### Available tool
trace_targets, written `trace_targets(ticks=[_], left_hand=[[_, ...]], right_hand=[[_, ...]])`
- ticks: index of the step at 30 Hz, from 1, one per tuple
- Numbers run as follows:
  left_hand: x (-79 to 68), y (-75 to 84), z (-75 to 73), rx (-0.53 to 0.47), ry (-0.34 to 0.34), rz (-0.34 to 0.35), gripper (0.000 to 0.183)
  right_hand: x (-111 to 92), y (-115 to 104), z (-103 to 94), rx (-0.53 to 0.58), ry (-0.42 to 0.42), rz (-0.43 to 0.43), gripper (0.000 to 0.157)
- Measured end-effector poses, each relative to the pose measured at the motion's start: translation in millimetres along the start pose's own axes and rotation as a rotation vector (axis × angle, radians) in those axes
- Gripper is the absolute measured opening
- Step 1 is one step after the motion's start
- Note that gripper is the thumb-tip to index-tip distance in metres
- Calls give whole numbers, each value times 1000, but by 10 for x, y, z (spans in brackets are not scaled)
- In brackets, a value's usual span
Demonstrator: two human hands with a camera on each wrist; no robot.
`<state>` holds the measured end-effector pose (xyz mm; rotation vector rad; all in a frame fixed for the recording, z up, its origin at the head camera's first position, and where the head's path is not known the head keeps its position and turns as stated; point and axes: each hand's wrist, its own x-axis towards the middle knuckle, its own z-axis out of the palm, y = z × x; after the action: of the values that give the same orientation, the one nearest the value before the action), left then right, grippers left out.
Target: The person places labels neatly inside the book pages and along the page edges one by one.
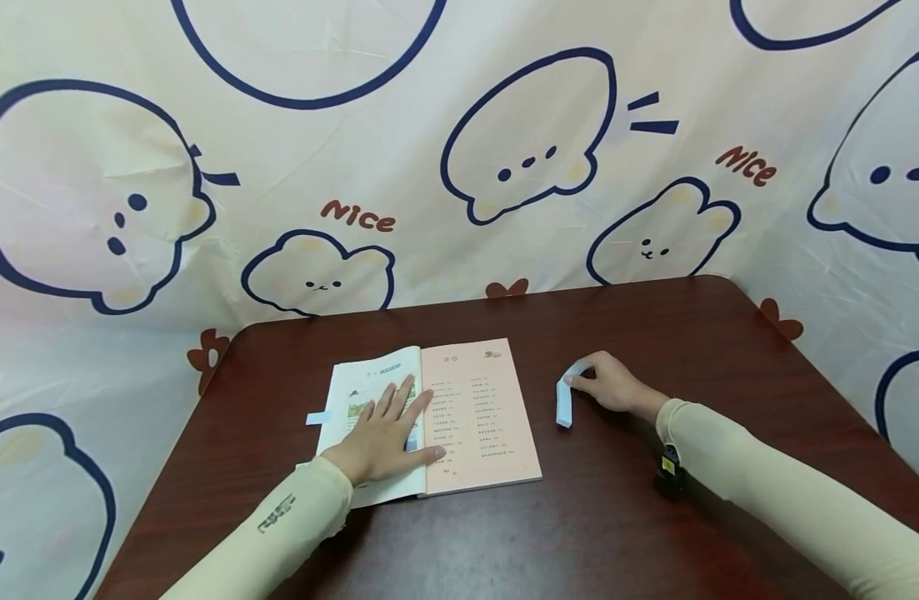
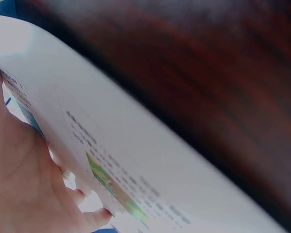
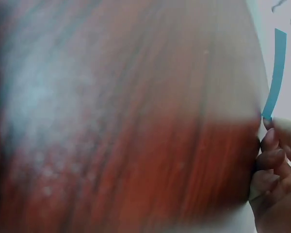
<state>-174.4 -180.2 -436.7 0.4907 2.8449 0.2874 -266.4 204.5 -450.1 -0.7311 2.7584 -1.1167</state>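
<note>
An open book (image 1: 481, 417) lies on the table, its right page pink with columns of printed text and its left page white with a coloured picture. Across the left page rests my left hand (image 1: 380, 437), fingers spread, with the thumb reaching over the spine onto the pink page. The left wrist view shows the palm (image 2: 24, 184) along the printed page. To the right of the book, my right hand (image 1: 616, 383) pinches one end of a light blue strip (image 1: 564, 404), which bends and hangs down. In the right wrist view, the strip (image 3: 279, 68) extends from the fingertips.
A small light blue tab (image 1: 318, 418) sticks out past the book's left edge. The dark brown wooden table (image 1: 459, 550) has rounded far corners. Behind it hangs a pale curtain (image 1: 429, 167) printed with cartoon animals. A black device (image 1: 669, 471) sits at the right wrist.
</note>
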Motion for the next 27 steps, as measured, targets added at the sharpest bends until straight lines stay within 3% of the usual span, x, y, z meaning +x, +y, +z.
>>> trace_targets(ticks=[4, 12, 16, 21, 27], left_hand=[[5, -6, 11, 3, -1, -4, 96], [18, 10, -2, 6, 1, -4, 96], [2, 5, -4, -5, 1, -4, 96], [3, -7, 20, -5, 3, -1, 96], [24, -6, 15, 0, 4, 2, 97]], right_hand=[[-16, -51, 15, 1, -12, 30, 17], [-54, -249, 135, -22, 30, 293, 35], [-29, -357, 217, -51, 61, 355, 37], [20, -413, 242, -31, 65, 383, 35], [69, -419, 227, 56, 38, 321, 22]])
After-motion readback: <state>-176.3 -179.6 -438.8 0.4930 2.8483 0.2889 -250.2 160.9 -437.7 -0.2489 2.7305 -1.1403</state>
